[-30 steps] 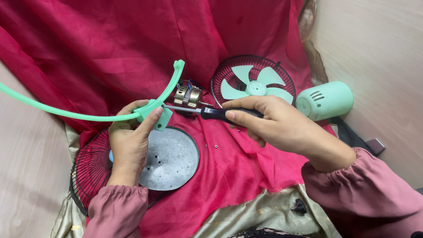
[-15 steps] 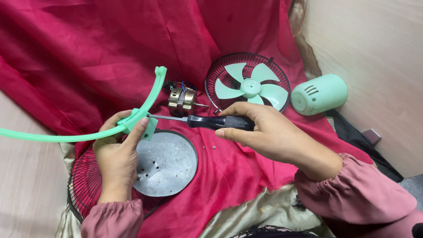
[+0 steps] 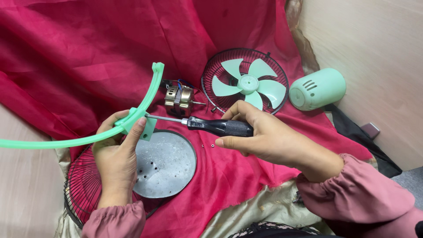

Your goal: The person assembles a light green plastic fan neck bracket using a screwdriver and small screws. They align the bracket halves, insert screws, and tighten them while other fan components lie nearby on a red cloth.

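My left hand (image 3: 116,152) grips a mint-green curved plastic fan ring (image 3: 145,99) at its bracket, thumb pressed on the bracket's front. The ring arcs up to the middle and runs off the left edge. My right hand (image 3: 260,132) holds a black-handled screwdriver (image 3: 207,125) level, its metal tip set against the bracket. Beneath my left hand lie a round grey metal plate (image 3: 169,165) and a black wire fan guard (image 3: 81,189).
On the red cloth (image 3: 88,53) lie a small brass-coloured motor (image 3: 178,100), a second black guard with a mint-green fan blade (image 3: 246,83), a mint-green motor housing (image 3: 318,88) and two tiny screws (image 3: 208,144). A beige wall stands at right.
Both hands with the ring and screwdriver have drifted slightly left and down in view. The screwdriver tip stays at the bracket; my right hand's grip has turned a little on the handle.
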